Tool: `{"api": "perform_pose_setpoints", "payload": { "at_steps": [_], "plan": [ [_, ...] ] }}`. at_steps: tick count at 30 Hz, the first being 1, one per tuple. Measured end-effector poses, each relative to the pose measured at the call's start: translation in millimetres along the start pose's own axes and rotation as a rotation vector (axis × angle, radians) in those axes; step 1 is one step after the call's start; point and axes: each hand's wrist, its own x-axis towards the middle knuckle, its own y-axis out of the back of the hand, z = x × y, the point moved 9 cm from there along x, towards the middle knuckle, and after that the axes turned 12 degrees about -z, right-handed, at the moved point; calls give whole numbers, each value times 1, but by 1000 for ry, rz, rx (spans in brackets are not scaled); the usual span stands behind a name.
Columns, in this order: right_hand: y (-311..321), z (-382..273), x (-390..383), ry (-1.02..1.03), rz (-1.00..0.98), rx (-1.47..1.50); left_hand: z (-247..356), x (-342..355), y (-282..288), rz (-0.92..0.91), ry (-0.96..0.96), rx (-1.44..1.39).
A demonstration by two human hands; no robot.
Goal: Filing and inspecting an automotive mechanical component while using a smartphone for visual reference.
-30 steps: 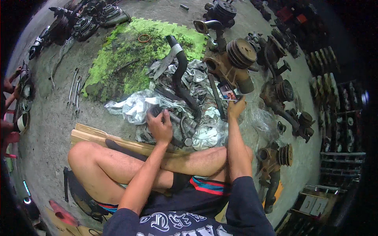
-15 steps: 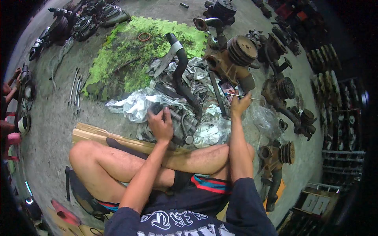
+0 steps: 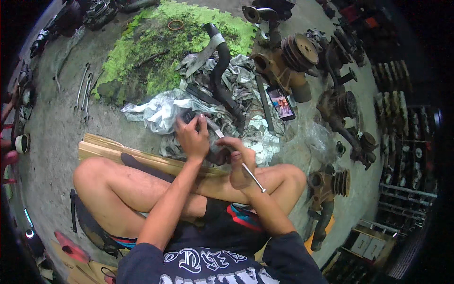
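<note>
My left hand (image 3: 193, 139) is closed on a dark metal part (image 3: 188, 115), held low above crumpled grey and white plastic sheeting (image 3: 163, 111). Close beside it, my right hand (image 3: 242, 163) curls around a thin silver rod with a small head (image 3: 254, 179), which points down and toward me. A greyish tubular piece (image 3: 215, 128) shows between the two hands; whether either touches it I cannot tell. Just beyond lies a bent black hose (image 3: 220, 71) with a pale band. A phone with a lit screen (image 3: 282, 104) rests on the sheeting to the right.
Rusty pump-like castings with pulleys (image 3: 299, 51) line the right side. A dirty green foam mat (image 3: 118, 66) spreads ahead, with several wrenches (image 3: 86, 90) to its left. Flattened cardboard (image 3: 109, 149) lies before my crossed legs. Another person's arm shows at the far left.
My right hand has left the phone and come back toward my left hand, carrying the rod. The phone is now uncovered. My left hand stays on the dark part; the view has shifted slightly.
</note>
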Motion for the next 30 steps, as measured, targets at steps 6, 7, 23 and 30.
{"api": "perform_pose_setpoints", "payload": {
  "at_steps": [6,7,23,30],
  "plan": [
    [1,0,13,35,167,-210,-3,2,2,-6,11,20],
    [3,0,15,74,164,-249,-1,1,2,-10,17,20],
    [65,32,22,-77,226,140,-14,-3,-1,5,-35,-93],
    [77,37,25,-66,126,-65,-11,22,1,-145,8,-131]
  ]
}}
